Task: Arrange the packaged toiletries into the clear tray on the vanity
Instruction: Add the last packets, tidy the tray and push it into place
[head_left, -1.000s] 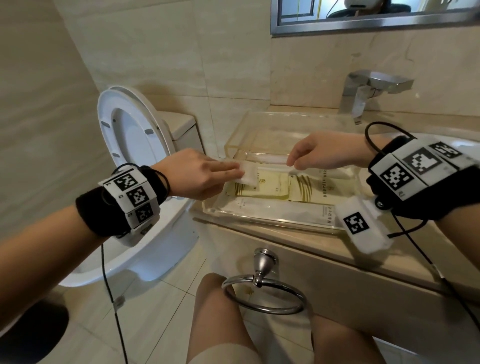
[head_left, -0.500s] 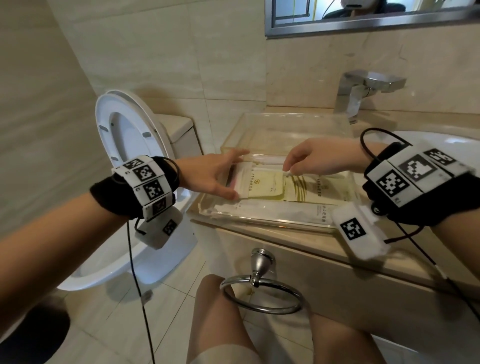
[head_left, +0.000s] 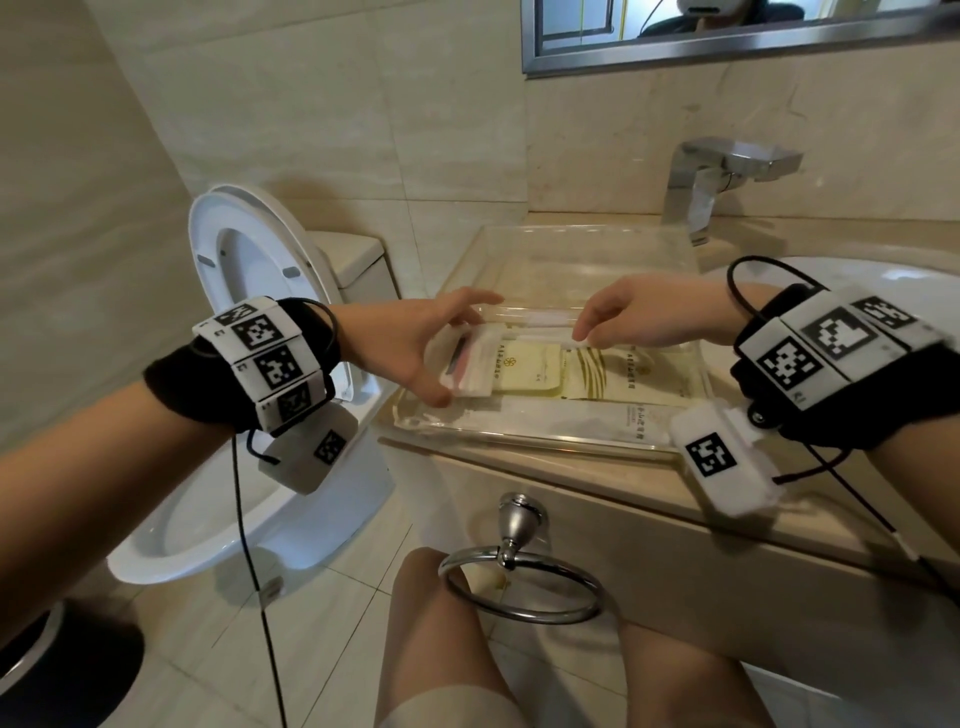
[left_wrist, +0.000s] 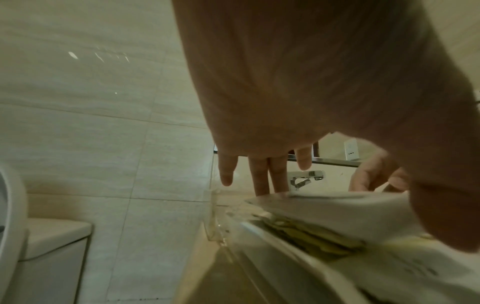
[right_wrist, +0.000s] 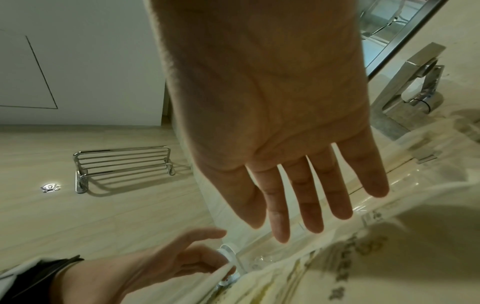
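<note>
The clear tray (head_left: 524, 442) sits on the vanity and holds several flat packets: a yellow one (head_left: 530, 366), a gold-striped one (head_left: 623, 376), a long white one (head_left: 571, 415) along the front and a thin white one (head_left: 540, 318) behind. My left hand (head_left: 460, 348) is at the tray's left end and holds a white packet with a pink inside (head_left: 475, 366) between thumb and spread fingers, over the yellow one. The left wrist view shows that packet (left_wrist: 324, 207) under my thumb. My right hand (head_left: 587, 333) hangs over the tray's middle, its fingers (right_wrist: 279, 216) straight, tips at the thin packet's end.
A toilet (head_left: 249, 270) with its lid up stands left of the vanity. The faucet (head_left: 711, 176) and white basin (head_left: 883, 280) are behind and right of the tray. A towel ring (head_left: 519, 582) hangs on the vanity front above my knees. A mirror (head_left: 727, 31) hangs above.
My left hand carried the white packet from the tray's left rim in over the yellow packet. My right hand let go of the thin packet, and its fingers straightened.
</note>
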